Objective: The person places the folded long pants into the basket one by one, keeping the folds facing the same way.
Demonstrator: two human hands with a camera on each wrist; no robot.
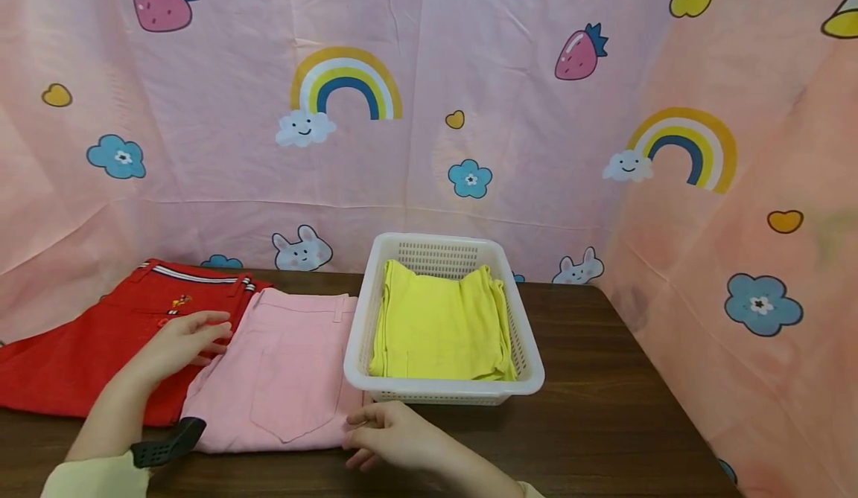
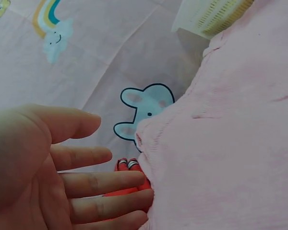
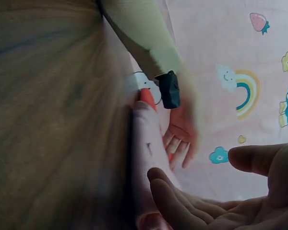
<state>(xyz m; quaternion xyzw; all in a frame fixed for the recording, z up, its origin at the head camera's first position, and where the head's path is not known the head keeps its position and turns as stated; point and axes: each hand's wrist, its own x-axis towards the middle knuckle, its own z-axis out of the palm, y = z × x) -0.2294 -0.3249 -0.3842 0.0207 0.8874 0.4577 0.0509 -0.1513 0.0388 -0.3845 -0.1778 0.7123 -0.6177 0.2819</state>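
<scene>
Folded pink trousers (image 1: 302, 364) with a back pocket lie on the table between the two hands. At their left edge is my left hand (image 1: 181, 345), its fingers spread and loosely extended; in the left wrist view the fingertips (image 2: 139, 196) meet the edge of the pink cloth. My right hand (image 1: 398, 435) is by the near right corner of the trousers, fingers slightly bent and thumb apart in the right wrist view, with nothing gripped. Whether its fingertips touch the cloth, I cannot tell. Red trousers (image 1: 87, 353) lie to the left, partly behind the left hand.
A white plastic basket (image 1: 529, 364) stands right of the pink trousers, with folded yellow clothing (image 1: 442, 327) inside. The dark wooden table (image 1: 603, 401) extends to the right. A patterned pink curtain (image 1: 509, 59) hangs along the back and right side.
</scene>
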